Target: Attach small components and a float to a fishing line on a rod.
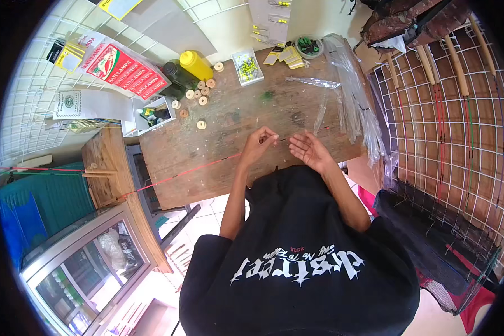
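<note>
A thin red fishing rod (201, 166) with dark bands lies slantwise over the table's near part and runs under both hands. My left hand (259, 144) is closed in a pinch, its thumb and fingertips meeting at the rod's dark section. Just to the right, my right hand (311, 151) is turned partly palm up, with its fingers loosely bent and apart. The rod passes by its fingertips, and a red end shows beyond them. Whether a fine thread runs between the hands is too small to tell.
The wooden table (229, 134) bears several cork rings (203, 101), a yellow bottle (196, 66), a white tray (247, 66) of yellow-green pieces, a round tub (309, 47) and clear plastic sleeves (359, 95). More rods (459, 73) hang on the right-hand wire grid.
</note>
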